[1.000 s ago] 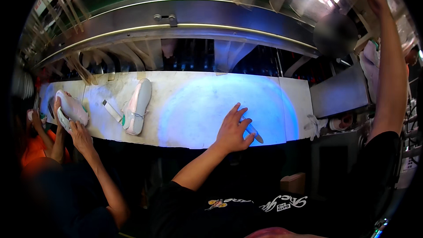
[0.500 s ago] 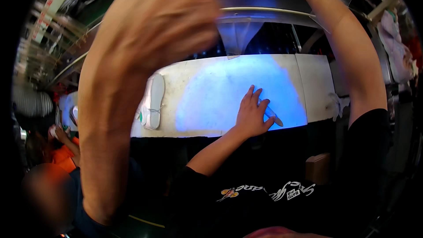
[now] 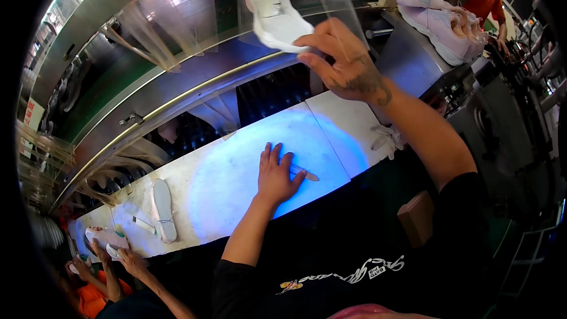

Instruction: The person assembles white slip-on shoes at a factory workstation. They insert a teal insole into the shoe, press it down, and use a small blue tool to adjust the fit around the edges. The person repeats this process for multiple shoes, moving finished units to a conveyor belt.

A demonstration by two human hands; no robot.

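A small white sign (image 3: 28, 119) with red markings is seen at the far left edge, fixed beside the conveyor housing (image 3: 118, 91). No packages or screens are observed.

The right hand (image 3: 348, 65), which a second ago reaches up out of the top right of the frame and half a second ago sweeps as a blur across the upper left, now sits sharp at upper centre, its fingers on a white shoe sole (image 3: 276, 16) that was not seen there before. The view has swung: the tabletop (image 3: 348, 124) now slants from lower left to centre right. The left hand (image 3: 276, 175) and the small tool (image 3: 304, 172) beside it now lie mid-frame.
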